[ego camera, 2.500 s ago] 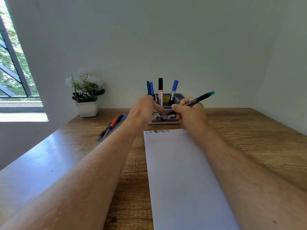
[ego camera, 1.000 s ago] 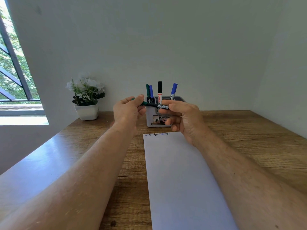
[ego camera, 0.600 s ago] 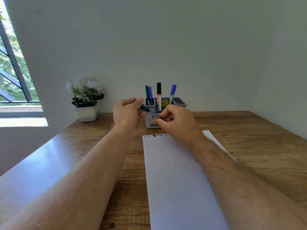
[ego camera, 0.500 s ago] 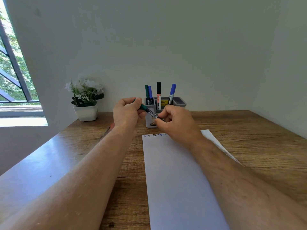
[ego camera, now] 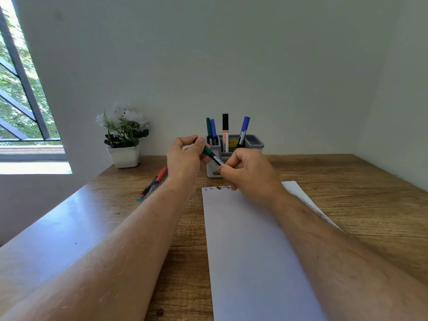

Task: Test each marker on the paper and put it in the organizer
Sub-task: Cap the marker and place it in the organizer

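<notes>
A black marker with a green cap (ego camera: 212, 154) is held between both hands above the table, in front of the organizer. My left hand (ego camera: 185, 158) pinches the green cap end; my right hand (ego camera: 247, 172) grips the black barrel. The white paper (ego camera: 254, 239) lies lengthwise below, with small test scribbles (ego camera: 218, 188) at its far edge. The grey organizer (ego camera: 253, 142) stands behind my hands with several markers upright in it. Loose markers (ego camera: 155, 181) lie on the table left of my left wrist, partly hidden by the arm.
A white pot with white flowers (ego camera: 124, 137) stands at the back left by the wall. A window (ego camera: 20, 100) is at the far left. The wooden table (ego camera: 347, 193) runs to walls at the back and right.
The marker swung from pointing up-right in my right hand alone to lying between both hands. My left hand took hold of the green cap end, and both hands lowered slightly.
</notes>
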